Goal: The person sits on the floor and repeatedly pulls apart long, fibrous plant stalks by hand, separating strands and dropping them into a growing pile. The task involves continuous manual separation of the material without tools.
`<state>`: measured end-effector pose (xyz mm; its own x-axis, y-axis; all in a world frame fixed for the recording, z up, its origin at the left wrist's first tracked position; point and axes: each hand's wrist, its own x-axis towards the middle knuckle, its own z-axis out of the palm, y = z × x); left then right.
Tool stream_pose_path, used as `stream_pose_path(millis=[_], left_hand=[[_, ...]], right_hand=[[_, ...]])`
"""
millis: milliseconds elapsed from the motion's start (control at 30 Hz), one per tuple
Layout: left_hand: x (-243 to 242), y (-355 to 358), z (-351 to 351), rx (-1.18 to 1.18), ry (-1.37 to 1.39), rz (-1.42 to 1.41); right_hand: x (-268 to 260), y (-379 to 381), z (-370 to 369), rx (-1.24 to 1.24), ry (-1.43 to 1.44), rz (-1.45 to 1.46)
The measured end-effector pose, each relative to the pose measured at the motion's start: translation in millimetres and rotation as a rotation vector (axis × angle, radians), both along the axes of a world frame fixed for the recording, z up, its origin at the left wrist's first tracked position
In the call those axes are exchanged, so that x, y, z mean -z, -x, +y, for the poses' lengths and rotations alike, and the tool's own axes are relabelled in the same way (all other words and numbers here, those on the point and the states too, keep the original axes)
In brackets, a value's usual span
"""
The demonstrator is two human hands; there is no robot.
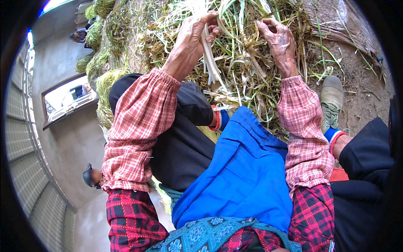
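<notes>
My left hand (200, 39) is closed around a bunch of pale, leek-like plant stalks (211, 64). Their white ends hang down below my fingers, while green leaves extend above. Across from it, my right hand (280, 42) has thumb and forefinger bent together beside dry brown leaves; whether something thin is pinched there cannot be made out. Both hands are over a heap of green and withered plant trimmings (245, 66). Loose white peelings (223, 97) lie at the near side of this heap, by my shoe.
A blue apron (242, 176) covers my lap. My right shoe (332, 97) rests on bare soil (362, 91). Bundles of greens (108, 89) line the left, near a wall with a window (70, 99). Other people (93, 176) are at the left and far left.
</notes>
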<state>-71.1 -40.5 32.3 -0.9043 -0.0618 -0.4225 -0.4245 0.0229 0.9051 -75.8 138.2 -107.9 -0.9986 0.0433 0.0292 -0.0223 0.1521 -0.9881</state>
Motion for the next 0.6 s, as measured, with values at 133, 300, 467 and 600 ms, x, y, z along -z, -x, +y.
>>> stream_pose_path(millis=[133, 300, 467, 600], left_hand=[[-4.3, -0.2, 15.5, 0.031, 0.093, 0.039], [-6.4, -8.0, 19.1, 0.164, 0.218, 0.084], [-1.9, -11.4, 9.1, 0.184, 0.213, 0.070], [1.9, -7.3, 10.9, 0.175, 0.239, 0.042]], right_hand=[[-18.4, 6.4, -11.7, -0.149, 0.305, 0.147], [-47.9, 5.2, -25.6, -0.264, 0.649, -0.199], [-50.5, 1.0, -38.0, -0.263, 0.926, -0.256], [-37.5, 2.1, -19.9, -0.452, 1.200, -0.279]])
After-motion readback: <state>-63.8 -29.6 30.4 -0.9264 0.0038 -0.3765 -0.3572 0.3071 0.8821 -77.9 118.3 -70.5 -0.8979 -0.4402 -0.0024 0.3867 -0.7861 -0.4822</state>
